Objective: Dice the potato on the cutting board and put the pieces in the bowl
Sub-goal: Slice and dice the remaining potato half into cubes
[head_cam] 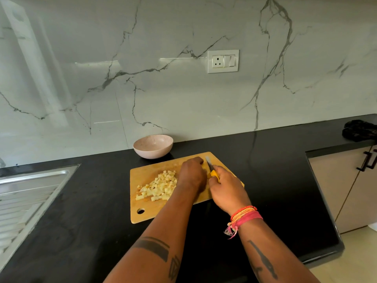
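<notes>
Our right hand [226,188]: fingers curled round the yellow-handled knife [211,168]. Our left hand [191,174]: curled knuckles-up on the cutting board [146,211] beside the diced potato [159,185]; what it holds we cannot tell.

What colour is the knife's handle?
Yellow; the head view shows the yellow-handled knife gripped in the right hand.

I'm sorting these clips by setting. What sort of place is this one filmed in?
Most likely a home kitchen. A steel sink with a ribbed drainboard is set into a black countertop, a marble-look backsplash carries a wall socket, and a wooden cutting board holds diced potato near a bowl.
</notes>
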`<state>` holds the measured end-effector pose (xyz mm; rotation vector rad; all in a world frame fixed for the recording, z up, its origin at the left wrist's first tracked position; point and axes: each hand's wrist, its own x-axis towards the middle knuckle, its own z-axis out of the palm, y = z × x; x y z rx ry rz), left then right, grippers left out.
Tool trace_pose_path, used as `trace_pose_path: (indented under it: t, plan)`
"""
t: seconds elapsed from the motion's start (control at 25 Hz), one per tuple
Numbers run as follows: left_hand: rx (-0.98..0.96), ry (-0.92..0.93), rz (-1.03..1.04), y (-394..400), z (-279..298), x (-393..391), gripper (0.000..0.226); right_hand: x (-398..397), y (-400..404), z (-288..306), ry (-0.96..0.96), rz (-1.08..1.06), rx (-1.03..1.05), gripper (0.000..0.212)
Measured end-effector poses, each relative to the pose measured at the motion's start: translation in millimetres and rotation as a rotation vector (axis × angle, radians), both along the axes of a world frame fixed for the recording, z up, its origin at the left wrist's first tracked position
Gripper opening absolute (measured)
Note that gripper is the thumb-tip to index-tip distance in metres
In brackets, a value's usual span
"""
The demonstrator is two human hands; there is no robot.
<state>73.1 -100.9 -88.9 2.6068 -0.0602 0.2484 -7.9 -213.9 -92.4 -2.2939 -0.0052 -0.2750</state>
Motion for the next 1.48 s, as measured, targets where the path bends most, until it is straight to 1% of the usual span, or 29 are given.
trace_pose_path:
  t: [0.36, 0.48, 0.72, 0.92, 1.08, 1.2, 1.32, 1.4, 1.48]
  plan:
    - [-0.144, -0.005, 0.061, 4.5, -5.6, 3.8, 0.037, -2.4, 3.8, -1.6, 0.006, 0.009, 0.006, 0.049]
    - [-0.142, 0.012, 0.059, 4.3, 0.4, 1.4, 0.03, -3.9, 4.3, -2.8, 0.03, 0.027, 0.005, 0.049]
    - [-0.155, 0.02, 0.093, 0.6, 8.6, -5.7, 0.03, -5.1, 4.7, -2.5, 0.041, 0.04, -0.018, 0.049]
    - [-0.233, 0.009, 0.141, 9.8, 12.7, -21.2, 0.04, -7.2, 6.8, -2.1, 0.02, 0.034, -0.042, 0.05]
    - [-0.312, -0.034, 0.146, 11.2, 16.1, -34.8, 0.049, -9.7, 8.4, -4.0, 0.007, 0.035, -0.044, 0.049]
    - [-0.244, -0.005, 0.137, 10.3, 16.2, -45.2, 0.044, -13.0, 9.6, -5.3, 0.031, 0.069, -0.059, 0.048]
    - [-0.02, 0.05, 0.13, 14.3, 13.5, -49.2, 0.032, -14.9, 9.2, -5.6, 0.036, 0.091, -0.105, 0.048]
    - [0.115, 0.076, 0.1, 20.6, 12.5, -49.2, 0.033, -17.7, 8.6, -7.5, 0.042, 0.103, -0.144, 0.048]
    - [0.193, 0.073, 0.059, 26.5, 13.0, -51.3, 0.038, -20.0, 8.7, -8.5, 0.047, 0.114, -0.166, 0.049]
